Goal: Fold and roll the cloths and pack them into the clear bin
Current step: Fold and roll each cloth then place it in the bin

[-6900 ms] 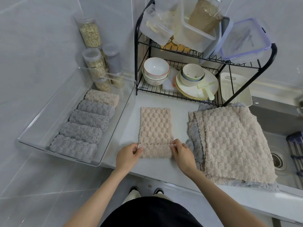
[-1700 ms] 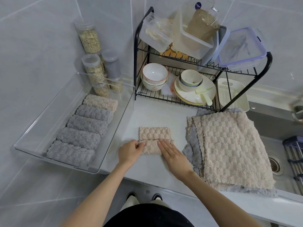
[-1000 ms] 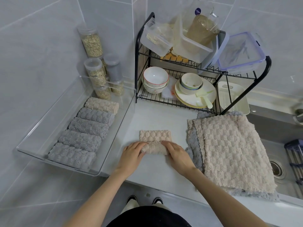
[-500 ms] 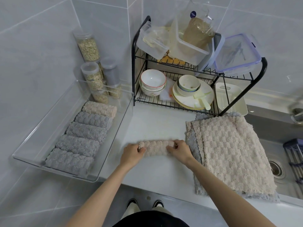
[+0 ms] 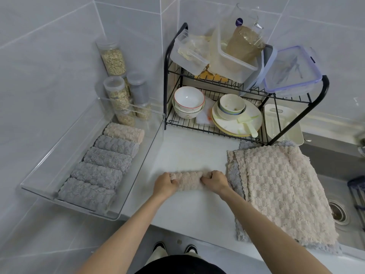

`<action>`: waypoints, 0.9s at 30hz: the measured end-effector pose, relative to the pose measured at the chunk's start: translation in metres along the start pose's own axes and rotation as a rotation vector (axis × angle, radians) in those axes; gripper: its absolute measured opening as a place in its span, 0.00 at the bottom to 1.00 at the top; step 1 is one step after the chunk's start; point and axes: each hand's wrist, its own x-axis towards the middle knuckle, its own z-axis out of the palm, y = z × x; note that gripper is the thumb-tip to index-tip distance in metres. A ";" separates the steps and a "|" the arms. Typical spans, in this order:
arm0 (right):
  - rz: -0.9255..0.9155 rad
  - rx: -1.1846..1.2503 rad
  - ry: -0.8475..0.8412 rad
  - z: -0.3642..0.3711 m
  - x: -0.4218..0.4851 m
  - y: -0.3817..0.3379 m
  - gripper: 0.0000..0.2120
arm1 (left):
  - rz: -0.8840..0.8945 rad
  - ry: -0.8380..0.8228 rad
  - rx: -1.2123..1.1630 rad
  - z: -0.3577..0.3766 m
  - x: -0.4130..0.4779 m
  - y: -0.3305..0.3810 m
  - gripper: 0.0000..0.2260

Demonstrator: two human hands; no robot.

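A moment ago a flat bit of the beige cloth still lay out past the fingers, and now it is all wound up into a beige roll (image 5: 188, 182). It lies on the counter (image 5: 197, 210) near the clear bin (image 5: 150, 153), on its right side. The left hand (image 5: 165, 185) curls round the end of the roll nearer the bin, and the right hand (image 5: 214, 181) curls round the other end, so both hold it tight. I think the rolling part is done for this cloth, and the next job is to lift it into the bin. Five rolled cloths (image 5: 96, 175) already lie in a row inside the bin, four grey and one beige at the far end. The row fills the bin from end to end, so I cannot tell where the new one fits; it may have to sit beside them or on top. The bin's tall clear wall stands between the roll and the row, so the hands must go up and over it. Farther right from the bin waits a pile of flat cloths (image 5: 280, 190). Behind the bin stand food jars (image 5: 113, 58), and a dish rack (image 5: 166, 86) stands by its far right corner.
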 end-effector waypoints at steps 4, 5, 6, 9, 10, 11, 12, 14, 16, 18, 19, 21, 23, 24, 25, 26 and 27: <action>-0.051 0.087 -0.004 -0.008 -0.011 -0.004 0.09 | 0.063 0.060 -0.158 -0.007 -0.012 0.004 0.03; -0.079 0.150 0.010 -0.013 -0.014 -0.007 0.10 | 0.086 0.079 -0.195 -0.012 -0.015 0.008 0.04; -0.109 0.215 0.026 -0.020 -0.018 -0.013 0.10 | 0.117 0.101 -0.229 -0.017 -0.018 0.012 0.04; -0.220 0.357 0.089 -0.039 -0.028 -0.035 0.10 | 0.208 0.149 -0.275 -0.040 -0.031 0.029 0.07; -0.254 0.389 0.105 -0.046 -0.031 -0.044 0.10 | 0.247 0.173 -0.282 -0.049 -0.037 0.034 0.08; -0.291 0.424 0.114 -0.052 -0.034 -0.055 0.09 | 0.280 0.193 -0.294 -0.060 -0.042 0.039 0.08; -0.330 0.456 0.117 -0.058 -0.038 -0.066 0.08 | 0.290 0.208 -0.319 -0.071 -0.047 0.042 0.07; -0.420 0.484 0.107 -0.065 -0.048 -0.091 0.06 | 0.271 0.224 -0.398 -0.094 -0.055 0.043 0.07; -0.492 0.479 0.096 -0.065 -0.056 -0.115 0.06 | 0.254 0.232 -0.476 -0.116 -0.061 0.037 0.06; -0.557 0.449 0.080 -0.059 -0.060 -0.136 0.07 | 0.237 0.256 -0.516 -0.136 -0.065 0.027 0.08; -0.591 0.419 0.066 -0.055 -0.062 -0.148 0.08 | 0.215 0.265 -0.526 -0.145 -0.067 0.019 0.10; -0.666 0.328 0.033 -0.043 -0.066 -0.172 0.09 | 0.165 0.284 -0.518 -0.162 -0.070 -0.002 0.12; -0.742 0.179 0.004 -0.031 -0.069 -0.193 0.10 | 0.107 0.248 -0.454 -0.173 -0.069 -0.025 0.14; -0.780 0.088 -0.020 -0.023 -0.069 -0.203 0.10 | 0.081 0.211 -0.407 -0.176 -0.067 -0.037 0.16; -0.805 -0.013 -0.047 -0.015 -0.067 -0.211 0.08 | 0.061 0.158 -0.352 -0.178 -0.065 -0.047 0.17; -0.813 -0.120 -0.080 -0.007 -0.065 -0.217 0.07 | 0.040 0.100 -0.289 -0.179 -0.064 -0.056 0.18; -0.808 -0.235 -0.125 0.000 -0.061 -0.221 0.07 | 0.022 0.038 -0.212 -0.177 -0.061 -0.063 0.18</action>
